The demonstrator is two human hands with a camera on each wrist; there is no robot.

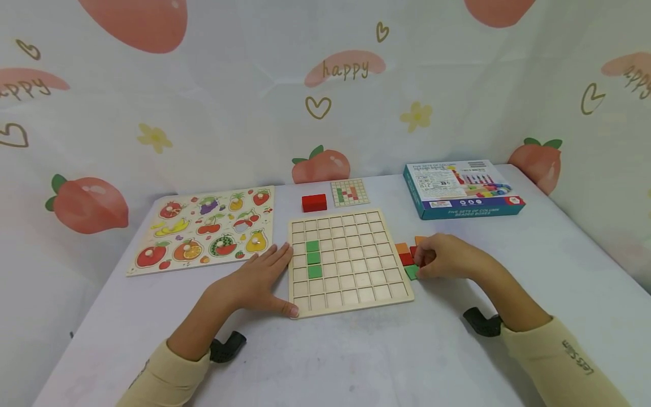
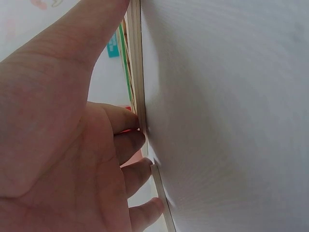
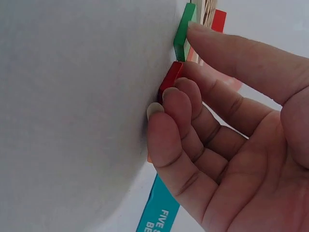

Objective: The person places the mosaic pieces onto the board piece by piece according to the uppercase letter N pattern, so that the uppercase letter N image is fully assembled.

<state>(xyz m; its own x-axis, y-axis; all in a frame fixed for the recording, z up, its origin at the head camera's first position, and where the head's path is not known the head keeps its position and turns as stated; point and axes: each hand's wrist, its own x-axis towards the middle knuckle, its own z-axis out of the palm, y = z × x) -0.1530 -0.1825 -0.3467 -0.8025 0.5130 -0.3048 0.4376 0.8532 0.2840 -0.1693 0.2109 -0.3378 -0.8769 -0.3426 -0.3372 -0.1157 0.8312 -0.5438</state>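
Note:
A wooden grid board [image 1: 351,297] lies flat, with three green squares [image 1: 313,258] in one column toward its left side. My left hand [image 1: 256,282] spreads along the board's left edge, its thumb at the near corner. At the board's right edge, my right hand [image 1: 447,257] reaches down with bent fingers over a small group of loose square tiles. Its thumb touches a green tile [image 3: 184,31], and its index finger is against a red tile [image 3: 170,79]. An orange tile [image 1: 402,249] lies beside them; the hand partly covers the group.
Behind the grid board lie a small pattern card [image 1: 350,193] and a red block [image 1: 314,203]. A fruit puzzle board [image 1: 203,229] is at the left, close to my left fingertips. A teal box [image 1: 465,189] stands at the back right, before a printed cloth [image 1: 244,85].

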